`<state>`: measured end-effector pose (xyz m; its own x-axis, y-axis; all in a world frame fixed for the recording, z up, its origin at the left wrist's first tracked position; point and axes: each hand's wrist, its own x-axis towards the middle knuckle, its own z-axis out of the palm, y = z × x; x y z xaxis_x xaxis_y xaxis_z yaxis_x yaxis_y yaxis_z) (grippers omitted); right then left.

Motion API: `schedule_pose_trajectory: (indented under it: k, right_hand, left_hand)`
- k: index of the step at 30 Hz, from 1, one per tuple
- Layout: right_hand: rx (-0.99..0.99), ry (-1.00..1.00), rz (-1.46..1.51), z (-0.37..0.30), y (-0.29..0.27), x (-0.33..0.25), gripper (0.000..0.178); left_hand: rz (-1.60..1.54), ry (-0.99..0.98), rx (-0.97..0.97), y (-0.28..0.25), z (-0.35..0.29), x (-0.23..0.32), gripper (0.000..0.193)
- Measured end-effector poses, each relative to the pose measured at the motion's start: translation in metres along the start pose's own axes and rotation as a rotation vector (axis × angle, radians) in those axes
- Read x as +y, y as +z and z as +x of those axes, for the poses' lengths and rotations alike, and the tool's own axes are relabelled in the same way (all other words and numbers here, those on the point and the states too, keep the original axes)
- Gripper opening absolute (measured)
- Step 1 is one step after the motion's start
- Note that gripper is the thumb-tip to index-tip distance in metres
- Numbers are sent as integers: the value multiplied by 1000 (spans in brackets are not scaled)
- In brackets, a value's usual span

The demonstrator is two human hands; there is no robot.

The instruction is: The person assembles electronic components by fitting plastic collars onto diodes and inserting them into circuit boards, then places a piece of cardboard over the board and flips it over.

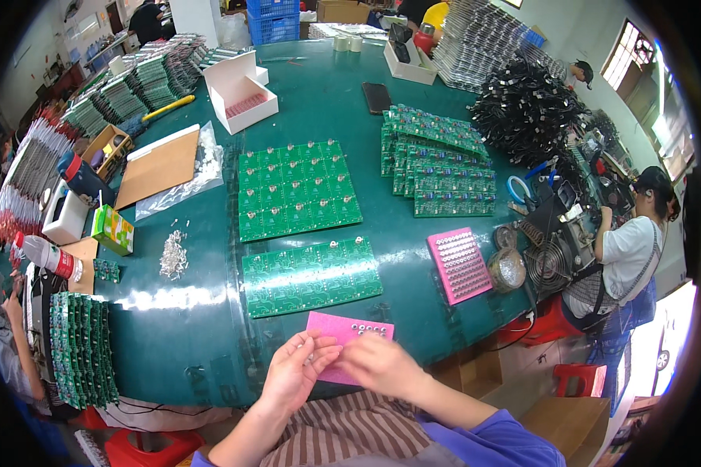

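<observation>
Two hands at the table's near edge: left hand point(296, 366) and right hand point(378, 364), fingers curled, pinch small parts over a pink foam pad point(349, 331). Green circuit panel point(311, 276) lies just beyond, within reach for loading.

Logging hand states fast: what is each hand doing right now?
Left hand: fingers pinched at the pink foam pad; any small part in them cannot be told.
Right hand: resting on the pad, grip cannot be told.
</observation>
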<state>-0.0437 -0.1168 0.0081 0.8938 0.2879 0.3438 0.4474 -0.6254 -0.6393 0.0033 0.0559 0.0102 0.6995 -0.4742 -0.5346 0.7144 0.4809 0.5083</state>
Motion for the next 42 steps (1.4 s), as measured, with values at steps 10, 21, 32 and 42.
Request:
schedule_pose_trajectory:
  k: [10,21,32,42]
  right_hand:
    - [64,189,-221,12,8,11,19]
    - [159,316,-183,9,5,0,11]
    - [51,489,-203,17,-10,-18,6]
    - [234,439,424,15,1,-10,12]
  left_hand:
    - [-46,117,47,1,7,-20,25]
    - [116,165,-6,-8,15,-25,22]
    - [226,102,30,-6,10,-21,20]
    - [318,171,7,-8,13,-26,24]
